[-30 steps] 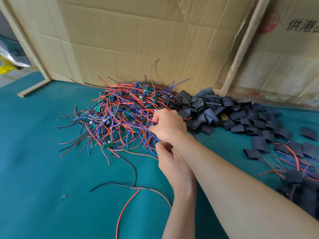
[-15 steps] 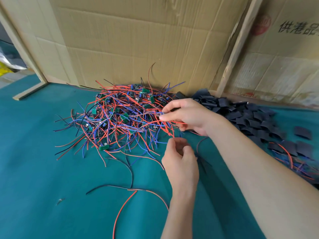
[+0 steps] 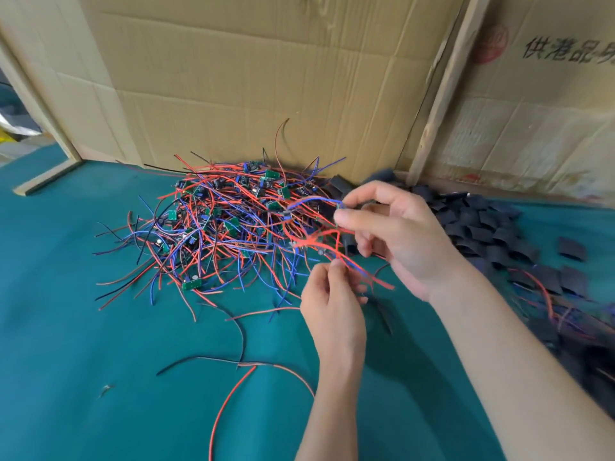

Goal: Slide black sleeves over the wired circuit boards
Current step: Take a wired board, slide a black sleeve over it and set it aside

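Observation:
A tangled pile of small green circuit boards with red, blue and black wires (image 3: 226, 224) lies on the teal table against the cardboard. My right hand (image 3: 396, 234) is raised just right of the pile and pinches one small wired circuit board (image 3: 339, 207) between thumb and forefinger; its red and blue wires hang down. My left hand (image 3: 332, 304), lower and nearer to me, pinches the lower ends of those wires (image 3: 352, 264). A heap of flat black sleeves (image 3: 479, 227) lies to the right, partly hidden behind my right hand and forearm.
Cardboard sheets (image 3: 266, 78) and a wooden batten (image 3: 446, 84) wall off the back. Loose red and black wires (image 3: 239, 367) lie on the teal table (image 3: 83, 361) near me. More sleeves with wires (image 3: 565, 311) sit at the right edge.
My right hand has lifted a wired board out of the pile and drawn it to the right. My left hand has risen and taken hold of its trailing wires.

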Demonstrator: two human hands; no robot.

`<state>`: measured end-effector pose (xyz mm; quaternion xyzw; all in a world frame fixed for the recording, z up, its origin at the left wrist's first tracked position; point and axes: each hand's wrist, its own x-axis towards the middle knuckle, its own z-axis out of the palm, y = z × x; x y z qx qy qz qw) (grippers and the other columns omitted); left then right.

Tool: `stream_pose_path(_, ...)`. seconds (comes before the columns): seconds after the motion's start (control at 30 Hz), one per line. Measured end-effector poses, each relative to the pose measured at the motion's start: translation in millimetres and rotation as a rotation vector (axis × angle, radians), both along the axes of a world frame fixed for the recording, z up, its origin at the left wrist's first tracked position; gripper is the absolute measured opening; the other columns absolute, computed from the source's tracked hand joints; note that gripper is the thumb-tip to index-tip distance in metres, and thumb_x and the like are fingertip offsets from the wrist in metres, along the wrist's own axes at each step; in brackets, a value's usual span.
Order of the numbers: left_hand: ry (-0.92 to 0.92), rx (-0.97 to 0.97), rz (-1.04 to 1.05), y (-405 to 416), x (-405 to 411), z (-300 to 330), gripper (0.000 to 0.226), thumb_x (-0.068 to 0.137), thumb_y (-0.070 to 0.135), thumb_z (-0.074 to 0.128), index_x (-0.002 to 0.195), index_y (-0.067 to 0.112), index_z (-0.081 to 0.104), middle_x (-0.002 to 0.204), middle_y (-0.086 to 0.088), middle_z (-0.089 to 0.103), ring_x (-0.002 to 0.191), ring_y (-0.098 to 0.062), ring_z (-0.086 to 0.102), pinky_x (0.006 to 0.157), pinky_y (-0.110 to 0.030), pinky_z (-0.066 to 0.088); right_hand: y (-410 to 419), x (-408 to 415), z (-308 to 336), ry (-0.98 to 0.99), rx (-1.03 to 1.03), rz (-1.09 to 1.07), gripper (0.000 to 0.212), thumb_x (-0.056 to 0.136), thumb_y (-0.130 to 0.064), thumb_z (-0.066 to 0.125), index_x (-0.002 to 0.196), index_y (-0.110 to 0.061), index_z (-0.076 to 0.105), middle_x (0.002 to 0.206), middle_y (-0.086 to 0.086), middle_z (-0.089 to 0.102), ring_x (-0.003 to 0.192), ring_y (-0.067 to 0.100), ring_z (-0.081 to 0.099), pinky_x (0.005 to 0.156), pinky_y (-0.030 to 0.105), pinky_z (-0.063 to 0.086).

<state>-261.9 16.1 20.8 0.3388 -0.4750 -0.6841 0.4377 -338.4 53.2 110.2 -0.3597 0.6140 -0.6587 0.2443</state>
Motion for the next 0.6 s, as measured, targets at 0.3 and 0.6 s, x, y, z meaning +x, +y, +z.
stream_pose_path(0.3, -0.356, -0.443, 0.259, 8, 6, 2, 0.038, 0.092, 0.036, 0.053, 0.06, 0.02, 0.042, 0.058, 0.006, 0.048, 0.057, -0.014, 0.045, 0.061, -0.037, 0.039, 62, 7, 18, -0.081, -0.292, 0.042, 0.037, 0.058, -0.039, 0.095, 0.085, -0.026, 0.073, 0.091, 0.008, 0.069, 0.076, 0.019, 0.062, 0.064, 0.027, 0.05)
stream_pose_path(0.6, 0.075, -0.598, 0.28, 16, 7, 5, 0.019, 0.094, 0.026, 0.046, 0.077, 0.019, 0.051, 0.068, 0.006, 0.05, 0.064, -0.025, 0.05, 0.06, -0.038, 0.043, 136, -33, 52, -0.037, -0.365, -0.171, 0.028, 0.062, -0.041, 0.088, 0.075, -0.025, 0.068, 0.067, -0.004, 0.067, 0.045, 0.009, 0.055, 0.044, 0.018, 0.042)
